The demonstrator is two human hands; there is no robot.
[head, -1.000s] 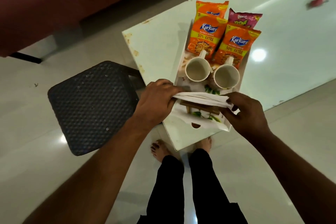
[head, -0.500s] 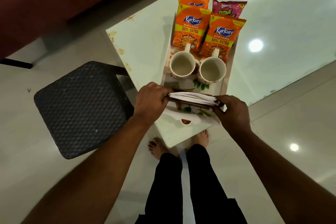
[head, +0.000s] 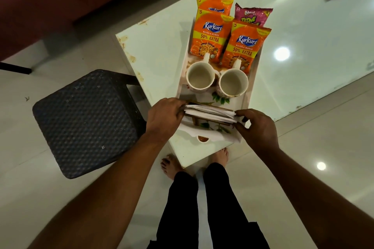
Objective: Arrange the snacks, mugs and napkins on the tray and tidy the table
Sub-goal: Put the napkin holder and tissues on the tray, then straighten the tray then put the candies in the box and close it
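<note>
hidden: napkin holder mostly covered by napkins (head: 210,112)
napkins: stack at frame centre, near end of tray (head: 250,95), long axis left to right
left hand (head: 165,116): gripping stack's left end
right hand (head: 258,128): pinching right end

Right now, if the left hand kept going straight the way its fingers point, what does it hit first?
The napkin stack: the left hand points right along the tray and already touches its end. Beyond that, probably the right hand.

Orange packets (head: 210,36): "Kurkure", "Masala Munch", "50% EXTRA", "5". Pink packet (head: 253,15): "Bingo!", "Tedhe".
</note>
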